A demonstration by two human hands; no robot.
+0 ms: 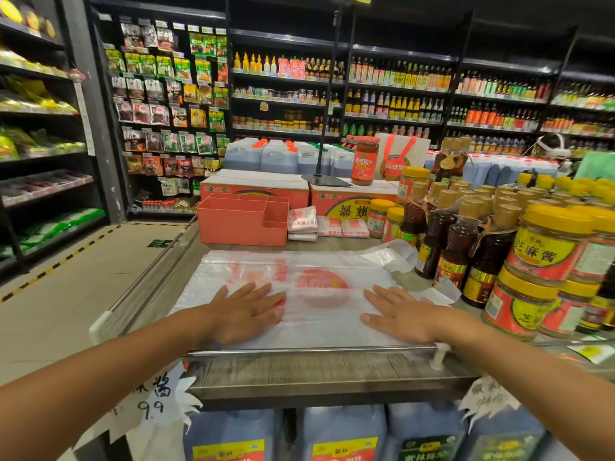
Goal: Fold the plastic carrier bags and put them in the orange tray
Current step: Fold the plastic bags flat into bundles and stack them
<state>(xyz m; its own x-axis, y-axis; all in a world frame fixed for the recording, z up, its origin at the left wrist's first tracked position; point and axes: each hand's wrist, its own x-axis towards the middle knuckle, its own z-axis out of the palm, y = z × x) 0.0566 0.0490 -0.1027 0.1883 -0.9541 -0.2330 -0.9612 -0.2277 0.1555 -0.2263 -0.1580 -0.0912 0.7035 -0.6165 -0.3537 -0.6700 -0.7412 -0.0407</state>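
Both the left hand (244,311) and right hand (401,314), fingers straight and slightly spread, press the carrier bag (319,284) flat at the worktop's (332,371) near edge for folding.

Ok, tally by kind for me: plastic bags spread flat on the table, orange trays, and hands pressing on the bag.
Plastic bag spread flat: 1
Orange tray: 1
Hands pressing flat on the bag: 2, left hand and right hand
Total: 4
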